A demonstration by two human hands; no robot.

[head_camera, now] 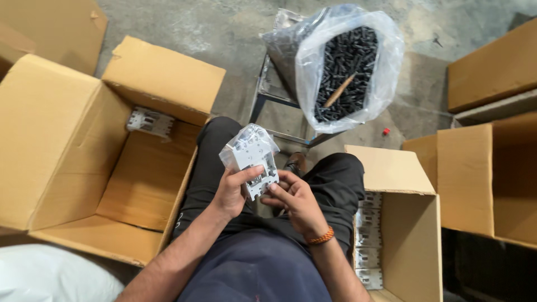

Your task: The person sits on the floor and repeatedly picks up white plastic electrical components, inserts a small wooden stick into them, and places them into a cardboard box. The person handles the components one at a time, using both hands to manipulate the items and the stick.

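My left hand (pixel 234 190) grips a white plastic part (pixel 256 162) that is partly inside a small clear plastic bag (pixel 246 142), held over my lap. My right hand (pixel 295 197) touches the part's lower right edge with its fingertips; an orange band is on that wrist. I am seated, wearing dark trousers.
A large open cardboard box (pixel 67 134) at my left holds one white part (pixel 150 121). A narrower open box (pixel 404 223) at my right holds a stack of similar parts (pixel 368 240). Ahead, a clear bag of black pieces (pixel 347 67) with a wooden stick rests on a metal stand. More boxes stand right.
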